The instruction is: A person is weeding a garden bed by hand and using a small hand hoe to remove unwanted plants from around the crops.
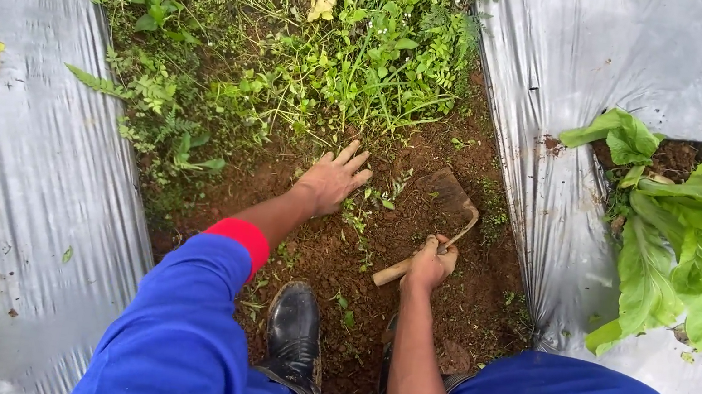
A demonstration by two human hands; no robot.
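Just below the middle of the frame, the person's right hand (431,264) is clenched around the wooden handle of a small hand hoe with a flat, soil-caked metal blade (444,203). The blade lies just above and to the right of that fist, flat against the reddish-brown bare soil of the furrow (341,269). The left hand (333,180), a little left of centre, is spread open with fingers apart, palm pressed on the soil right at the lower edge of the thick patch of green weeds (299,43) that fills the upper middle. Both arms come up from the bottom edge in blue sleeves with red cuffs. A black rubber boot (293,337) stands on the soil at bottom centre, between the arms. Silver-grey plastic mulch sheeting (15,177) covers the beds on the left and right sides. A broad-leaved green plant (694,227) grows from a hole in the sheet at the right edge.
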